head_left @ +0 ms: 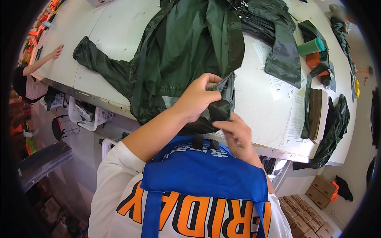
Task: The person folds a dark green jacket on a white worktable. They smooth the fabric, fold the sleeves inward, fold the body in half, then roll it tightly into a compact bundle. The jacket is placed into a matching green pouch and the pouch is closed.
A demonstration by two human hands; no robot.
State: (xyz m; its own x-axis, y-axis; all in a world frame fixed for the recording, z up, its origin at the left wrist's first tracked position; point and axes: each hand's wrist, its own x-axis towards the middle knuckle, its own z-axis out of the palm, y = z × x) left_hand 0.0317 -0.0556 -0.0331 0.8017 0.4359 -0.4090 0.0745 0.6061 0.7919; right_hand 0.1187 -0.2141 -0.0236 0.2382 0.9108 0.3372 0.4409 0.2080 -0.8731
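Observation:
A dark green jacket [178, 51] of thin, shiny cloth lies spread on the white table [262, 127], one sleeve [103, 59] stretched out to the left. Its near edge hangs over the table's front edge by my apron. My left hand [198, 95] is closed on the jacket's edge at the right, fingers curled round a fold of the cloth. Just nearer to me, my right hand [237, 133] pinches a dark flap of the same jacket between thumb and fingers. A light grey mesh patch [170, 101] shows beside my left wrist.
More dark green garments [283, 51] lie at the right, with printed paper sheets [295, 115], a green roll [311, 47] and a cardboard stack [316, 115]. White baskets [89, 115] stand under the table's left edge. Another person's arm [43, 59] rests at the far left. Cartons [305, 214] sit lower right.

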